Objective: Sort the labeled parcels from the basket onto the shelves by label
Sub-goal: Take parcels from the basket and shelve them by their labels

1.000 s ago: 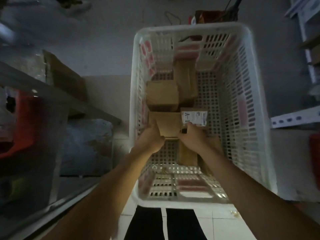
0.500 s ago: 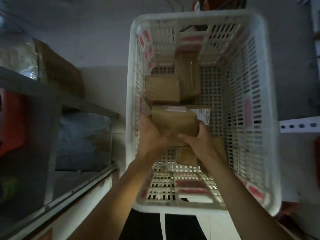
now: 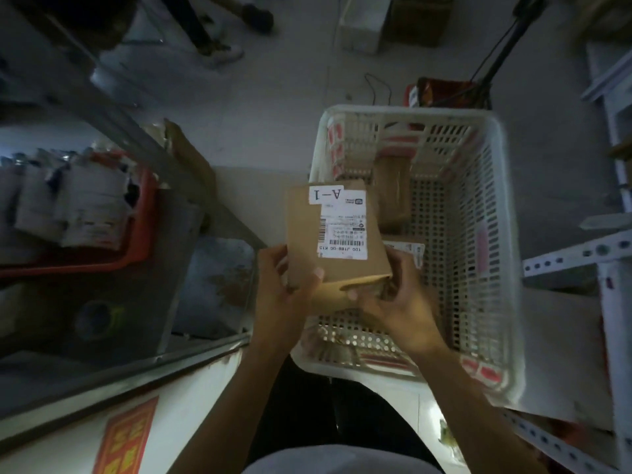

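Parcel [image 3: 333,241] marked A-1 sat above the basket's [image 3: 485,234] near left corner, gripped at its lower end by my left hand [image 3: 285,292] and right hand [image 3: 400,299]; more parcels [image 3: 393,193] lay in the basket.

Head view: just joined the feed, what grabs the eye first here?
A brown parcel held up in both hands, left hand and right hand, over the near left corner of the white basket. Its white label reads A-1, upside down to the camera. More brown parcels lie in the basket, and a red crate of packets sits on the left shelf.
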`<state>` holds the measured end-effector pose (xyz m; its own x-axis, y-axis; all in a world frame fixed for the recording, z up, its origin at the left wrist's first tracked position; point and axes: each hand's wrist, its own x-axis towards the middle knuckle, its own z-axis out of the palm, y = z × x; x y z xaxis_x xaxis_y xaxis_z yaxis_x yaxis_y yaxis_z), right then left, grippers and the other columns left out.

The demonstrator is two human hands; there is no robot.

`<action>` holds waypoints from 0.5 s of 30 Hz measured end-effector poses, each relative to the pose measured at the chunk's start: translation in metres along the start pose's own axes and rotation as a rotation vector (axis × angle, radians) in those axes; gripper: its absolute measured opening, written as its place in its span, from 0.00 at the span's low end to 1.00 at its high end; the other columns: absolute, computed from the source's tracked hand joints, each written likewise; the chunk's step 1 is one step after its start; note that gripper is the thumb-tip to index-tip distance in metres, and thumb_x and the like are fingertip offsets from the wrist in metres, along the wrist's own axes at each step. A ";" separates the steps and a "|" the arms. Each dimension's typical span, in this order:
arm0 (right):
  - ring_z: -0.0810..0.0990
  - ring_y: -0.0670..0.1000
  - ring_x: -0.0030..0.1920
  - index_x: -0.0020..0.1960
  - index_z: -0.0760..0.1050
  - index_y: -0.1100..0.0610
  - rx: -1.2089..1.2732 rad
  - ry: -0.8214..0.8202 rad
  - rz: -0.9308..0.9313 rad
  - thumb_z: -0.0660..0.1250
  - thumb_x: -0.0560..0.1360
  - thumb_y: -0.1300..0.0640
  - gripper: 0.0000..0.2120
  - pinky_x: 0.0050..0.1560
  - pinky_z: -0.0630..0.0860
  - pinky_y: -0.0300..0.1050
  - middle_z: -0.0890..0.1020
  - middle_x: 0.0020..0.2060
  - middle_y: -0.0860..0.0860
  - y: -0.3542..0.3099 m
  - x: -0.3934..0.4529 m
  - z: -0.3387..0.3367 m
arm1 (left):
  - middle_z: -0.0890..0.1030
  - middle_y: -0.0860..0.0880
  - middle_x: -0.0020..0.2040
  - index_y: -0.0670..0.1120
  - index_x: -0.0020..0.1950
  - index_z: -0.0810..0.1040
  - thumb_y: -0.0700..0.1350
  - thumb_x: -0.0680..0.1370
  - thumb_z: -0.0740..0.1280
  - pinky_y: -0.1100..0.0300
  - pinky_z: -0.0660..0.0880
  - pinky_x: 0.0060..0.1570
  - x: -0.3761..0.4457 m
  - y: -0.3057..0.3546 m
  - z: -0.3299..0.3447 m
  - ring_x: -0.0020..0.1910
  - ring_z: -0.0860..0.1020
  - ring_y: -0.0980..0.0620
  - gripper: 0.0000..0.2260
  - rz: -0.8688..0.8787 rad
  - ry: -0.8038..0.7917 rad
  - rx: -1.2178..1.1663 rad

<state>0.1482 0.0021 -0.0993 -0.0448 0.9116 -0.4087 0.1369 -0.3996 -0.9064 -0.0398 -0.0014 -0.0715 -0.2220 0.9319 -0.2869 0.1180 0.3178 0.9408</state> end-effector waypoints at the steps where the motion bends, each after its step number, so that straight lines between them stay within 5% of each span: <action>1: 0.78 0.37 0.60 0.66 0.66 0.37 -0.008 -0.017 0.007 0.82 0.58 0.40 0.41 0.58 0.79 0.43 0.79 0.59 0.33 0.000 0.001 0.006 | 0.78 0.58 0.59 0.53 0.64 0.66 0.54 0.70 0.72 0.70 0.77 0.44 -0.003 -0.005 -0.008 0.56 0.79 0.62 0.26 0.001 -0.010 -0.034; 4: 0.79 0.38 0.58 0.64 0.65 0.38 -0.072 -0.078 0.050 0.82 0.58 0.39 0.41 0.57 0.81 0.45 0.80 0.56 0.34 0.008 0.004 0.023 | 0.77 0.68 0.58 0.52 0.69 0.64 0.55 0.66 0.75 0.68 0.78 0.48 -0.008 -0.025 -0.028 0.59 0.78 0.64 0.35 -0.012 -0.025 -0.026; 8: 0.80 0.37 0.54 0.64 0.60 0.41 -0.236 -0.122 0.065 0.84 0.62 0.50 0.42 0.55 0.81 0.42 0.78 0.52 0.35 0.026 0.000 0.041 | 0.73 0.77 0.56 0.74 0.65 0.59 0.46 0.68 0.77 0.74 0.76 0.44 -0.001 -0.039 -0.047 0.57 0.76 0.71 0.39 -0.008 -0.105 0.166; 10: 0.80 0.36 0.53 0.64 0.59 0.41 -0.255 -0.112 0.070 0.84 0.61 0.51 0.43 0.56 0.81 0.45 0.78 0.51 0.34 0.031 0.000 0.043 | 0.74 0.69 0.60 0.76 0.66 0.59 0.46 0.70 0.76 0.67 0.79 0.46 0.012 -0.040 -0.051 0.56 0.78 0.63 0.38 0.042 -0.122 0.289; 12: 0.80 0.34 0.53 0.65 0.60 0.41 -0.290 -0.124 0.065 0.84 0.60 0.49 0.44 0.56 0.80 0.42 0.78 0.51 0.33 0.031 0.004 0.043 | 0.67 0.53 0.69 0.64 0.73 0.55 0.51 0.71 0.75 0.53 0.76 0.57 0.031 -0.037 -0.052 0.61 0.72 0.55 0.38 0.046 -0.109 0.499; 15: 0.80 0.34 0.54 0.65 0.60 0.40 -0.347 -0.148 0.056 0.83 0.60 0.46 0.43 0.52 0.77 0.36 0.79 0.52 0.33 0.029 0.009 0.043 | 0.55 0.51 0.76 0.57 0.77 0.53 0.53 0.70 0.76 0.45 0.64 0.69 0.074 -0.028 -0.051 0.70 0.61 0.50 0.42 0.112 -0.150 0.698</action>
<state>0.1095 -0.0053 -0.1343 -0.1666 0.8553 -0.4906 0.4692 -0.3689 -0.8024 -0.1091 0.0494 -0.1096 -0.0429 0.9636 -0.2639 0.7341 0.2096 0.6459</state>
